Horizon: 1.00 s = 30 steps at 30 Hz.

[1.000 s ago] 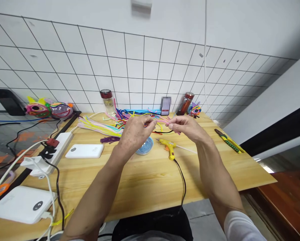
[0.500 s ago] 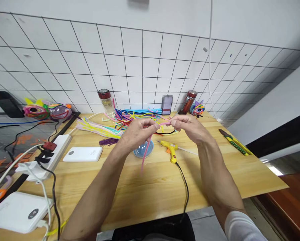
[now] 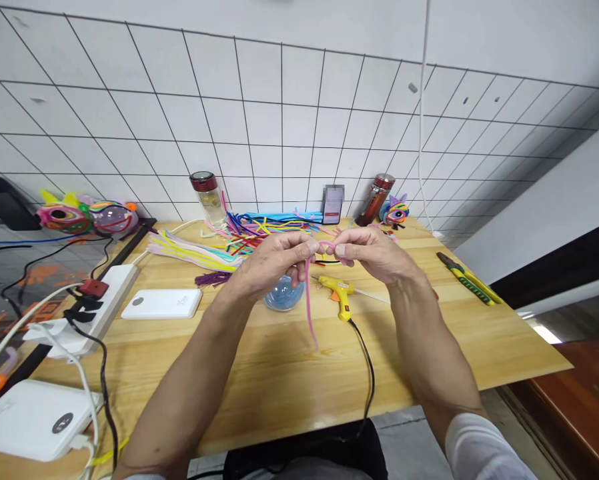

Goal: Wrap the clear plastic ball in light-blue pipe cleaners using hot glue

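Both hands are raised over the middle of the wooden table, close together. My left hand (image 3: 284,260) pinches a pink pipe cleaner (image 3: 308,303), whose long end hangs down. My right hand (image 3: 367,252) pinches the other part of it, and a short arched piece shows between the fingertips. Below and behind my left hand sits a clear bluish plastic ball (image 3: 284,293), partly covered by the fingers. A yellow glue gun (image 3: 340,291) lies just below my right hand. Behind the hands is a pile of colourful pipe cleaners (image 3: 249,230).
Along the back stand a glass bottle (image 3: 209,198), a phone (image 3: 332,204) and a red flask (image 3: 374,200). White power banks (image 3: 162,303) and a power strip (image 3: 104,303) are at left, pliers (image 3: 467,280) at right. Decorated fish-like figures (image 3: 87,215) are at back left.
My hands have come closer together, and the pink pipe cleaner between them is now bent into an arch. Its hanging end has swung to the right. The view has shifted slightly.
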### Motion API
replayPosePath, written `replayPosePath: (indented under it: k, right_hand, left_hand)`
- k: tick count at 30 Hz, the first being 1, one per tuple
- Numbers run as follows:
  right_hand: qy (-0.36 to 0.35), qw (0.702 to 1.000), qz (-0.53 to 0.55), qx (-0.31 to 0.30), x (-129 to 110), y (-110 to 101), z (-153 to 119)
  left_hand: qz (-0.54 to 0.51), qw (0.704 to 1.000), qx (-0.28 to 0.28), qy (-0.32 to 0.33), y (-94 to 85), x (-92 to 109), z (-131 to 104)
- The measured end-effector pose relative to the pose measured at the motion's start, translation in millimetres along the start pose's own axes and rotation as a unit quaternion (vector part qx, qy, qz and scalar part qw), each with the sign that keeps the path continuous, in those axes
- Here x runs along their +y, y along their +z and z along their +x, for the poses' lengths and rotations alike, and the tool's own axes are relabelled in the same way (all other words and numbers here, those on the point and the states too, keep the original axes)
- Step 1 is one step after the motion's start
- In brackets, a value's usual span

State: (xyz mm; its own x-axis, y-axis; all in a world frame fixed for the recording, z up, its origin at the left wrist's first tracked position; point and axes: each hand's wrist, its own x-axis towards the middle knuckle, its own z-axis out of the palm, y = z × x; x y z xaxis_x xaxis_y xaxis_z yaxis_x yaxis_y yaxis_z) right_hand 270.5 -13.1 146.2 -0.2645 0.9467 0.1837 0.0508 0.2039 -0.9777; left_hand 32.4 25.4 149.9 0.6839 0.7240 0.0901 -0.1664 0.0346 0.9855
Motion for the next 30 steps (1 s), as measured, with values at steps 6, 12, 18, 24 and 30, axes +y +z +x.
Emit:
replayPosePath:
  k: [6,12,18,24,30]
  right_hand:
    - [0.002,0.999,0.046,-0.029,-1,3,0]
    - [0.005,0.997,0.07,-0.022,-3,8,0]
    - [0.007,0.996,0.082,-0.027,-9,15,-2]
    - [-0.001,0.996,0.084,-0.02,-12,18,-2]
    - [-0.001,0.995,0.094,-0.022,-12,18,-1]
  left_hand:
    - [-0.048,0.999,-0.007,0.01,1.9,0,-1]
    - [-0.089,0.995,-0.045,-0.003,1.0,1,-1]
    - [-0.115,0.991,-0.065,-0.012,2.4,1,-2]
    - [-0.139,0.988,-0.069,-0.009,4.6,-2,1]
    - [-0.161,0.985,-0.054,-0.006,5.9,-4,3]
